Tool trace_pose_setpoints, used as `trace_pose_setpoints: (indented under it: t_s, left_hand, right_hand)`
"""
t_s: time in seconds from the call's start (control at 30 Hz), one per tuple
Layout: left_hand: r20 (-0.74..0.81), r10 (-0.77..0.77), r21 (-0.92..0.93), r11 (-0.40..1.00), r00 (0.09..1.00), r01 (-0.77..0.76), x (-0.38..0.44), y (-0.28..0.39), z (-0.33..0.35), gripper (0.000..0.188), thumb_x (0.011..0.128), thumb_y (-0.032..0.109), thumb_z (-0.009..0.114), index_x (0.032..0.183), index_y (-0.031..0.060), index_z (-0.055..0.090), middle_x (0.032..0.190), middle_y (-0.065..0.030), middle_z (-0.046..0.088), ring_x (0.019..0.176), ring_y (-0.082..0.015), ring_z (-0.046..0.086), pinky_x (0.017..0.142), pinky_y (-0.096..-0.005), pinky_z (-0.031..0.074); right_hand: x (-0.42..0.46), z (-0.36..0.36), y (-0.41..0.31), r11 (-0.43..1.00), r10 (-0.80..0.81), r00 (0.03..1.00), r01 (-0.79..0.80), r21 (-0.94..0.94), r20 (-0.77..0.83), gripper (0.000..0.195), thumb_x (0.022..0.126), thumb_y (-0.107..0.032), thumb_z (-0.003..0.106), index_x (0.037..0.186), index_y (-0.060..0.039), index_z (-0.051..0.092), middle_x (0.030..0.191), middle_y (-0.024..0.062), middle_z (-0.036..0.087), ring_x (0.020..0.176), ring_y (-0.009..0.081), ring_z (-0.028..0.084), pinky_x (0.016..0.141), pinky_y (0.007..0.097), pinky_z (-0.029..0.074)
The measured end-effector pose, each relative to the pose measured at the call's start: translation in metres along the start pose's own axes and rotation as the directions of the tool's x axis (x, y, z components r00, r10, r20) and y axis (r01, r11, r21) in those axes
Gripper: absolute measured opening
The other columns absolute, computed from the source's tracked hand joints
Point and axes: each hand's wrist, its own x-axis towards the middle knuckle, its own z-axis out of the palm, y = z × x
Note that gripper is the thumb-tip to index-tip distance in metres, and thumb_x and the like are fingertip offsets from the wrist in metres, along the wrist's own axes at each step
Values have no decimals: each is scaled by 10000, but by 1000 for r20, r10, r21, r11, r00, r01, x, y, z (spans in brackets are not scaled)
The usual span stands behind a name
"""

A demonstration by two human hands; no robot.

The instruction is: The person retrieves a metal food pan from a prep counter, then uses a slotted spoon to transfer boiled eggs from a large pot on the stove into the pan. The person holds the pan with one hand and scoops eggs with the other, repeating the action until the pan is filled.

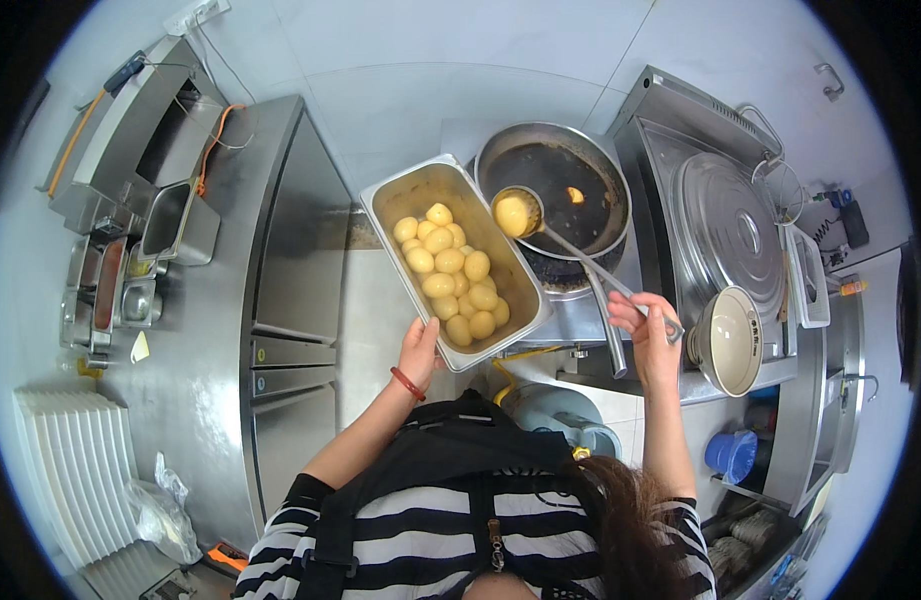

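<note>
My left hand (424, 346) grips the near rim of a deep stainless steel pan (511, 264), which is tilted and holds many smooth yellowish peeled eggs (450, 260). In my right hand (650, 330) is the long handle of a metal ladle (591, 264). Its bowl carries one such egg (512, 215) and hangs between the steel pan's right edge and a round frying pan (618, 225). Dark liquid fills the frying pan, and a small yellow piece (575, 196) shows in it.
Right of the frying pan lies a large round metal lid (723, 225), with a cream bowl (733, 341) near my right hand. A gas cylinder (554, 409) stands below. On the left, a steel counter (197, 405) bears small metal containers (140, 302) and stacked white trays (77, 472).
</note>
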Motion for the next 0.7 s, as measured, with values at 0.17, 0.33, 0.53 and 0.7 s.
trace_pose_setpoints:
  t_s: [0.17,0.33,0.53,0.7]
  left_hand:
    - [-6,2,-6,1000,1000,-2,1,0,2,182,897,267,396,943,102,460,806,4,548,566,-59,515,384,-193,385]
    - [-15,1,-7,1000,1000,-1,2,-3,-1,178,896,266,397,930,101,455,790,-2,550,562,-68,517,396,-202,396]
    - [9,-2,4,1000,1000,2,1,0,-1,198,897,264,391,991,100,450,832,-18,563,618,-92,559,451,-231,458]
    - [-2,-9,-26,1000,1000,9,-3,5,4,221,899,262,382,1031,96,443,877,-36,568,671,-119,587,469,-262,490]
  right_hand:
    - [-21,15,-25,949,107,943,-3,-315,315,323,882,-264,435,902,28,572,920,163,595,896,267,578,785,334,457]
    - [-33,40,-31,679,134,801,355,-643,583,205,721,40,560,912,-28,591,1000,144,558,891,258,575,758,302,463]
    - [-13,28,-23,695,-88,915,340,-634,393,170,775,29,496,920,-5,579,944,132,586,922,240,567,774,317,457]
    - [25,2,10,845,-217,976,205,-493,35,213,892,-70,370,941,61,531,1005,181,557,894,226,583,782,295,467]
